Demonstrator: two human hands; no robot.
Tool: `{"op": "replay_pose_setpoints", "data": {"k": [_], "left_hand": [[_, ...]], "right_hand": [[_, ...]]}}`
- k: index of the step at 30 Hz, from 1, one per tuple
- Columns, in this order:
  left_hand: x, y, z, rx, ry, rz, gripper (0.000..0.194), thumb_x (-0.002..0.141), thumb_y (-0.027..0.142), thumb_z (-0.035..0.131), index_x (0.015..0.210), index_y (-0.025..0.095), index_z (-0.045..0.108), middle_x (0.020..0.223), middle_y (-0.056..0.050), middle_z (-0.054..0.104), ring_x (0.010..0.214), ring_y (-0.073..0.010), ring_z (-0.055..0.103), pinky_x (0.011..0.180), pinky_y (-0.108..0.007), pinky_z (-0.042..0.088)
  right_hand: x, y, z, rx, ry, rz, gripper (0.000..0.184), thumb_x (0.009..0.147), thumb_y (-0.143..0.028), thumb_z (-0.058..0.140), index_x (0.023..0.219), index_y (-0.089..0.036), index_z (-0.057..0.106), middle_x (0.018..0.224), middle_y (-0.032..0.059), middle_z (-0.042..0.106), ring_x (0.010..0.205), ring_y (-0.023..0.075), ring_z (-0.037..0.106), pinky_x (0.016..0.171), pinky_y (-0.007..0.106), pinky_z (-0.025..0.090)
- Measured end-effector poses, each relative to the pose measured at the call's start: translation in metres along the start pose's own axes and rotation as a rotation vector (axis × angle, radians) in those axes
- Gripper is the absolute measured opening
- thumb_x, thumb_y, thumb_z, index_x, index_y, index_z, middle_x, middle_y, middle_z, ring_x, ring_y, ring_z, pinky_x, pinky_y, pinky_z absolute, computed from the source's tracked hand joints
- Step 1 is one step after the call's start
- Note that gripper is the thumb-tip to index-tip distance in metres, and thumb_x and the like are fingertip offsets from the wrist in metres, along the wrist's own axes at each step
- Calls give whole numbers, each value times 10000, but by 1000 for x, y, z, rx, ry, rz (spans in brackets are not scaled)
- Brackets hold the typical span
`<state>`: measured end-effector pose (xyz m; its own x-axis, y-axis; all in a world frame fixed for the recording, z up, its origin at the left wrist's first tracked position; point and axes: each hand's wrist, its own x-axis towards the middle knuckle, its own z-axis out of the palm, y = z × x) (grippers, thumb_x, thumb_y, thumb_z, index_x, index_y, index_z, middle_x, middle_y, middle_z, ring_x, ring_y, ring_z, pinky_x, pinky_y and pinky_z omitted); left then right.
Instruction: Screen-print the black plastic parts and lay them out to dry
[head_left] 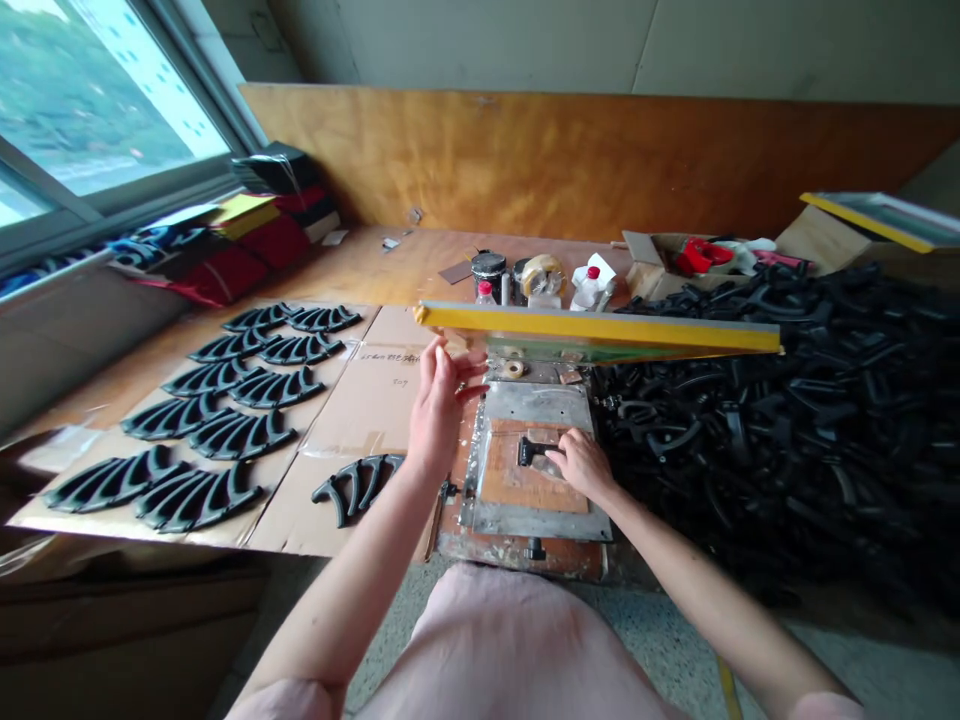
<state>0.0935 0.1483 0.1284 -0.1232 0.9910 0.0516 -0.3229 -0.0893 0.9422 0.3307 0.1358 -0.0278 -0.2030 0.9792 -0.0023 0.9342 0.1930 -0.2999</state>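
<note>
My left hand (pixel 442 405) is raised with its fingers spread, holding nothing, just below the left end of a yellow-edged screen-printing frame (pixel 600 330), which is tilted up. My right hand (pixel 583 465) rests on a metal-and-brown-board jig (pixel 532 510), its fingertips closed on a small black plastic part (pixel 531 452). Beside my left wrist, a black forked plastic piece (pixel 358 488) lies on flattened cardboard (pixel 360 410). Several more such pieces sit in paired rows further left on the cardboard.
A large heap of black plastic parts (pixel 765 410) fills the right side. Bottles and tape rolls (pixel 525 285) stand behind the frame on a wooden table (pixel 360 270). A cardboard box with red items (pixel 690 262) sits at the back right, and folded fabric lies along the window.
</note>
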Motion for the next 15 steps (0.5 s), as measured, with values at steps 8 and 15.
{"op": "replay_pose_setpoints", "data": {"k": [8,15], "left_hand": [[-109,-103,-20,-92,-102,-773,503,799,621,613,976,151,633,1004,-131,724,867,-227,697,695,-315,553],[-84,-95,-175,569,472,-502,473,837,645,467,887,178,523,738,-46,670,578,-155,624,561,-281,506]], "right_hand": [[-42,-88,-9,147,132,-321,142,969,-249,469,892,-209,582,897,77,651,895,233,581,812,350,460],[-42,42,-17,-71,172,5,399,840,-12,364,1067,-167,653,1035,143,668,1005,271,597,860,395,480]]}}
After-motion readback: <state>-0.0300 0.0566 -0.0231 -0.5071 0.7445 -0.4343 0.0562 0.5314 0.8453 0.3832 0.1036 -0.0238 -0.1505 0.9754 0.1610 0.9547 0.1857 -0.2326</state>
